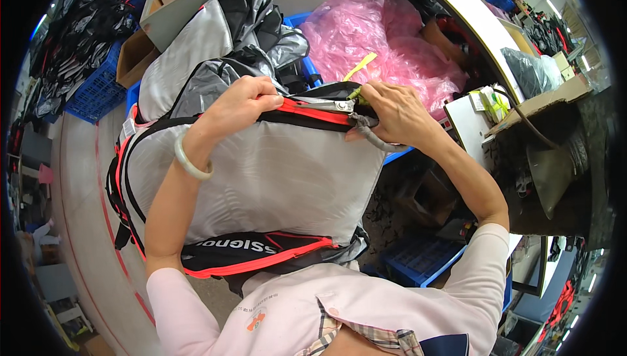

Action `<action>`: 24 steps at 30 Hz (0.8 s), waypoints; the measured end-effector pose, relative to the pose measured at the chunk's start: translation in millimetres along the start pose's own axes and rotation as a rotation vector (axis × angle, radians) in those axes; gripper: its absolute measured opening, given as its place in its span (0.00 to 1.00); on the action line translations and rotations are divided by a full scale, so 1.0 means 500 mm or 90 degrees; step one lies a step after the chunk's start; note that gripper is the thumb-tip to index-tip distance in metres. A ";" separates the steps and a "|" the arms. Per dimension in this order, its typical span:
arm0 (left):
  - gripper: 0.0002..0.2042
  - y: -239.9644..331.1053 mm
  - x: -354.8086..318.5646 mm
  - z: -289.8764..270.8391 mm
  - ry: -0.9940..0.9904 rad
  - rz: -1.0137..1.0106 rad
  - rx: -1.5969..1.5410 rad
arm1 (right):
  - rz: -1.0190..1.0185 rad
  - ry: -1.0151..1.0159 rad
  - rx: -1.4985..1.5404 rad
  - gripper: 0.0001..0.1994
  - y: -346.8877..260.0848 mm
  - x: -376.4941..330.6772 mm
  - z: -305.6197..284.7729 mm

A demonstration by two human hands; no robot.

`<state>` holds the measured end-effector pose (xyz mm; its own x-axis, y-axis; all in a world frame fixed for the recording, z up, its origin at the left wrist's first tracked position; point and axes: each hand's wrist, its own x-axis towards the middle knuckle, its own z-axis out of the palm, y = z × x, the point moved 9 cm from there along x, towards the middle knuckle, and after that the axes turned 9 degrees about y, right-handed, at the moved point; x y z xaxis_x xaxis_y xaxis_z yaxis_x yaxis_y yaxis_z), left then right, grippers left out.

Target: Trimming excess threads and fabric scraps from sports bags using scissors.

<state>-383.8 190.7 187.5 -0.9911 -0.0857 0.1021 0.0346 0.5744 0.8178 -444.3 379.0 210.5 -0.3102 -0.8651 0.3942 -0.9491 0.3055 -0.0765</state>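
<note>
A large bag (261, 173) with pale silver-grey panels, black trim and red zips lies across my lap and the blue bin in front. My left hand (245, 105) is closed, pinching the bag's far edge by a red zip strip (320, 113). In my right hand (398, 118) is a pair of scissors (343, 105) with wrapped handles, one of them grey. Their blades point left along the red strip, towards my left fingertips. Whether the blades have anything between them cannot be made out.
Beyond lie more silver and black bag pieces (241, 30) and pink plastic film (366, 23) in blue bins. A white-edged table (470, 16) curves along the right, near a metal cone (548, 176). Blue crates (98, 85) stand far left, another (418, 261) low on the right.
</note>
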 end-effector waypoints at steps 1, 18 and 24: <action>0.12 0.002 -0.001 0.001 -0.010 0.011 -0.005 | 0.005 -0.012 -0.010 0.34 -0.001 0.005 0.002; 0.14 -0.098 -0.120 -0.202 -0.206 -0.193 0.147 | 0.133 0.195 0.281 0.24 -0.018 0.062 0.061; 0.14 -0.120 -0.202 -0.280 0.016 -0.269 0.097 | 0.186 0.201 0.292 0.23 -0.018 0.092 0.071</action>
<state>-267.9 50.7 207.3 -0.9108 -0.3571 -0.2073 -0.3933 0.5975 0.6988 -451.8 322.4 196.7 -0.5959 -0.5907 0.5440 -0.7758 0.2487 -0.5798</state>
